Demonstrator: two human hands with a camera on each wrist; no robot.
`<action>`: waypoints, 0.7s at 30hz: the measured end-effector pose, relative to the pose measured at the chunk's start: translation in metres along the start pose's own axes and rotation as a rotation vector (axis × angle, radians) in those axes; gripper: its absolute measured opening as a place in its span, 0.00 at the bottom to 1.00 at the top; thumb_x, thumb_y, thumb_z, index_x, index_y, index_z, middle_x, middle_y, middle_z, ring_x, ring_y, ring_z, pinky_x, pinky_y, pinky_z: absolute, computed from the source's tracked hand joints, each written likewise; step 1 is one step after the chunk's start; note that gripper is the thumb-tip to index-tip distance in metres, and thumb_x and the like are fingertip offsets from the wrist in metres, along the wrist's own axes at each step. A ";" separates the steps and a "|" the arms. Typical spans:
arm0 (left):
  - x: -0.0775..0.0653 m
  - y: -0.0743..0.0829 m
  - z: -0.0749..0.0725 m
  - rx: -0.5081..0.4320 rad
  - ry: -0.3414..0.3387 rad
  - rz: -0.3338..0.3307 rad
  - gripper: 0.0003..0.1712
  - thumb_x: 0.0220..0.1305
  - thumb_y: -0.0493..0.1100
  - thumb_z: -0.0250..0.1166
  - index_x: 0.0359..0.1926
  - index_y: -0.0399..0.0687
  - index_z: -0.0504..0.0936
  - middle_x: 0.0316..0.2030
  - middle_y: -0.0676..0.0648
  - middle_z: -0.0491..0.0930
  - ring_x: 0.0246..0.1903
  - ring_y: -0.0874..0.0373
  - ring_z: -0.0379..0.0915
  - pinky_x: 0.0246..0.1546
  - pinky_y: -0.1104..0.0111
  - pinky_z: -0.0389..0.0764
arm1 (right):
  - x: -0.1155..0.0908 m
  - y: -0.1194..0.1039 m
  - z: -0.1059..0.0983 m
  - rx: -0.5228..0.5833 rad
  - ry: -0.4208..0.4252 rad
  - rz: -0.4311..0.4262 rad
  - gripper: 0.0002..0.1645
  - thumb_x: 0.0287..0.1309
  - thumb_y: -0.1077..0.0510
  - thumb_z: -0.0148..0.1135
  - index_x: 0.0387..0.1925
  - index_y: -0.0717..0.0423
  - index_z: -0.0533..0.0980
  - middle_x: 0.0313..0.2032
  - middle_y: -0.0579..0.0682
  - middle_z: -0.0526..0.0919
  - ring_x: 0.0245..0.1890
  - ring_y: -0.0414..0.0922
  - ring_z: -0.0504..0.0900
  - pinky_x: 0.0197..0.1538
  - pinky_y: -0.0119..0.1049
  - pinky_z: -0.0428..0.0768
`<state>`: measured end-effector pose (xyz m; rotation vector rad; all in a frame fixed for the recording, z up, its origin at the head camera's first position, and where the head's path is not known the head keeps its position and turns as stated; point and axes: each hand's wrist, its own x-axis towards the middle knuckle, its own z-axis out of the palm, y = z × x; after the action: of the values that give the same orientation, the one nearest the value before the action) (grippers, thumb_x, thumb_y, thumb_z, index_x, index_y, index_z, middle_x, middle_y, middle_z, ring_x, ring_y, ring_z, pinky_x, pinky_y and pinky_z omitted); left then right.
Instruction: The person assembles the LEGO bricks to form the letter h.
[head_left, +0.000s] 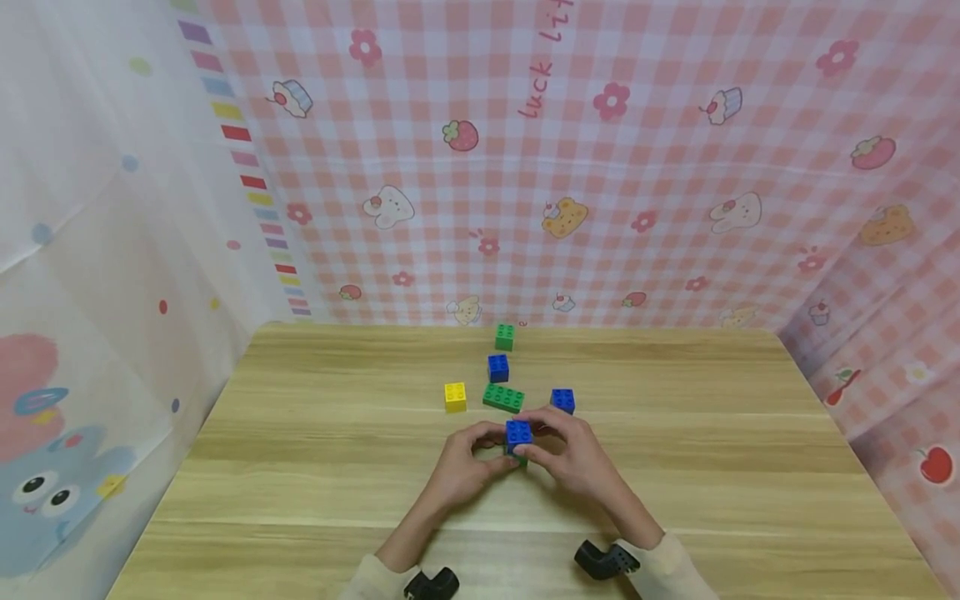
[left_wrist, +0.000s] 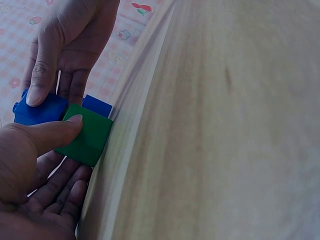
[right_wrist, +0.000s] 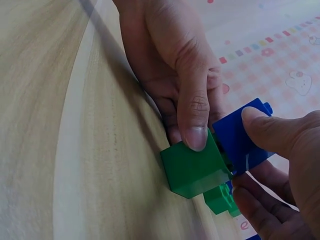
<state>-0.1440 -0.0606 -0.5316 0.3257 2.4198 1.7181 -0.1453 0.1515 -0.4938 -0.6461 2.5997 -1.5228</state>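
Observation:
Low over the front middle of the table, my left hand (head_left: pixel 463 465) pinches a green brick (right_wrist: pixel 195 167) between thumb and fingers. Directly above that brick is a blue four-stud brick (head_left: pixel 518 433), which my right hand (head_left: pixel 576 454) grips with its thumb on the near side. In the right wrist view a thin dark gap shows between the blue and green bricks, and the blue one looks slightly tilted. From the head view the green brick is mostly hidden under the blue brick and fingers.
Just beyond the hands lie a long green brick (head_left: pixel 503 397), a yellow brick (head_left: pixel 455 397) and a blue brick (head_left: pixel 562 401). Farther back are another blue brick (head_left: pixel 498 368) and a small green brick (head_left: pixel 505 337). A patterned cloth (head_left: pixel 480 167) hangs behind the wooden table (head_left: pixel 315 467).

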 end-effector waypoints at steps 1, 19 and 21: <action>0.000 0.000 0.000 0.000 0.000 0.002 0.22 0.58 0.47 0.78 0.54 0.55 0.86 0.49 0.53 0.88 0.51 0.57 0.83 0.60 0.58 0.80 | 0.000 0.000 0.001 -0.003 0.002 -0.004 0.22 0.62 0.56 0.72 0.58 0.44 0.80 0.51 0.44 0.84 0.54 0.47 0.84 0.61 0.48 0.84; -0.001 0.002 -0.001 0.004 0.005 0.013 0.22 0.58 0.47 0.78 0.54 0.56 0.86 0.48 0.53 0.88 0.51 0.57 0.83 0.59 0.60 0.81 | 0.002 0.006 0.006 0.020 0.021 -0.001 0.22 0.61 0.60 0.73 0.55 0.44 0.81 0.51 0.42 0.84 0.55 0.45 0.84 0.62 0.42 0.84; -0.001 0.002 -0.001 0.003 0.002 0.009 0.22 0.58 0.46 0.78 0.54 0.55 0.86 0.48 0.53 0.88 0.51 0.57 0.83 0.59 0.60 0.81 | 0.001 0.007 0.006 0.046 0.023 -0.001 0.21 0.60 0.60 0.73 0.55 0.43 0.81 0.51 0.43 0.84 0.54 0.45 0.85 0.62 0.43 0.84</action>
<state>-0.1430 -0.0610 -0.5298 0.3358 2.4262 1.7186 -0.1471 0.1489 -0.5027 -0.6292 2.5723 -1.5948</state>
